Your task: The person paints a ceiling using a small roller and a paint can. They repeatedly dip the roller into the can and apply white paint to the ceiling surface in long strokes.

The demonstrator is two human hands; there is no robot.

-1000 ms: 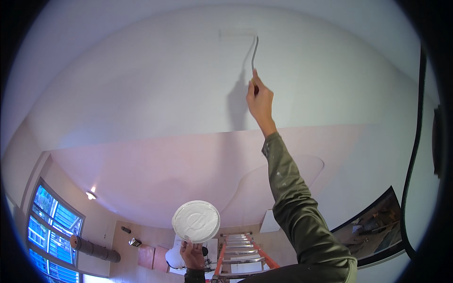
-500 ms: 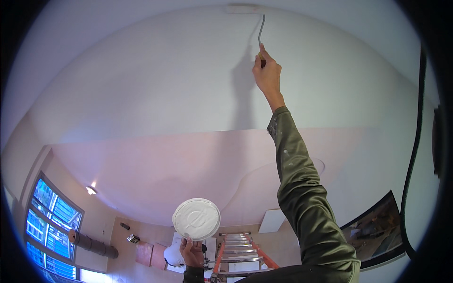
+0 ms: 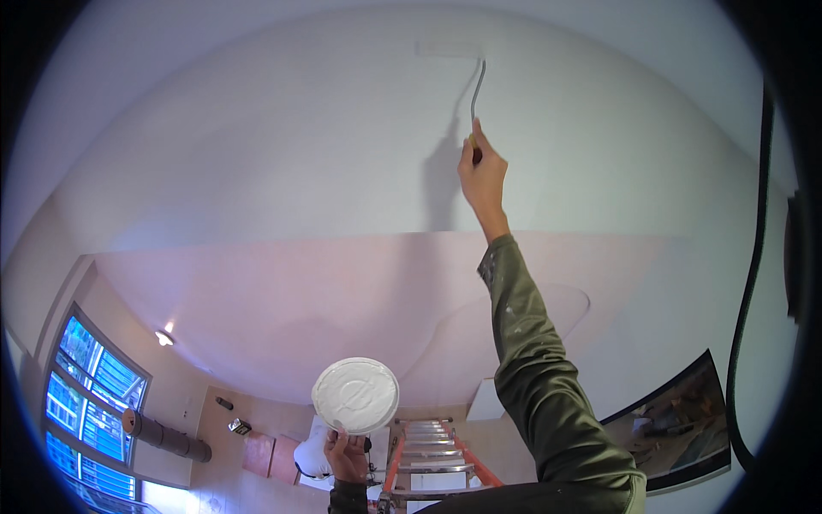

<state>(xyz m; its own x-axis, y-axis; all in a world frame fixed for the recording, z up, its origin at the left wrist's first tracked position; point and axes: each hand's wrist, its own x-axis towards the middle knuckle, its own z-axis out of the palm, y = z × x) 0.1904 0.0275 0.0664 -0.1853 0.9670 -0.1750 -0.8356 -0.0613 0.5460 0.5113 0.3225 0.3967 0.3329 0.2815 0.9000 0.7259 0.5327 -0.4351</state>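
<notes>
The paint container (image 3: 355, 395) is left of the ladder (image 3: 435, 469), the roller (image 3: 450, 49) on the wall (image 3: 291, 146).

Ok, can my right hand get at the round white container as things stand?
Probably, if lowered: the left hand holds the round white container below, and nothing visible blocks the way. But the right hand is gripping the roller, so it isn't free to grasp.
</notes>
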